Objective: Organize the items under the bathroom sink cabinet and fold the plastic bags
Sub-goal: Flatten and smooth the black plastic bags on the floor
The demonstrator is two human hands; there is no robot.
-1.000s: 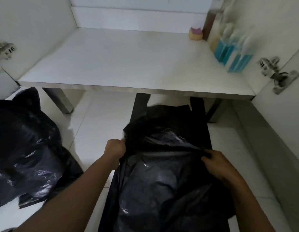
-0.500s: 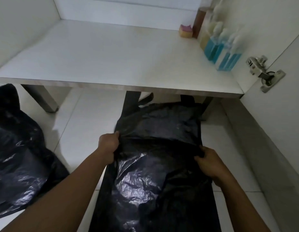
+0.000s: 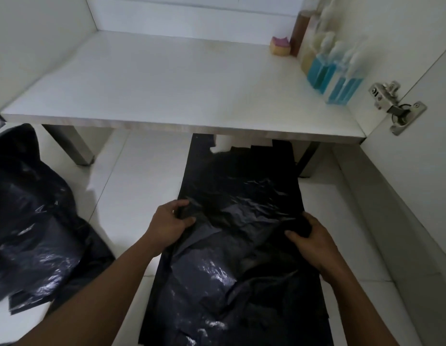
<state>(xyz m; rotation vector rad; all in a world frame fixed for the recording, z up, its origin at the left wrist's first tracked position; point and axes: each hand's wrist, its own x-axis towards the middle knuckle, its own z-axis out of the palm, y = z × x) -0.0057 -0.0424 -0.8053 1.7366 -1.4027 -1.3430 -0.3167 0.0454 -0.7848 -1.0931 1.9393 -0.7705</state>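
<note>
A black plastic bag [image 3: 237, 258] lies spread on the white tiled floor in front of the cabinet, its handles reaching under the cabinet's bottom shelf [image 3: 167, 96]. My left hand [image 3: 169, 224] pinches the bag's left edge between thumb and fingers. My right hand [image 3: 310, 242] grips the right edge, fingers curled over a gathered fold. A crease runs across the bag between both hands. A heap of crumpled black bags [image 3: 30, 226] sits on the floor at the left.
Inside the cabinet at the back right stand blue liquid bottles [image 3: 334, 78], a brown bottle [image 3: 300, 33] and a small pink-topped item [image 3: 280, 47]. A metal door hinge [image 3: 391, 106] sticks out on the right. The cabinet leg [image 3: 72, 146] stands left of the bag.
The bag's upper part has been pulled flatter and smoother toward the cabinet. Both hands stayed on its side edges, shifting slightly nearer to me; the view shifted a little.
</note>
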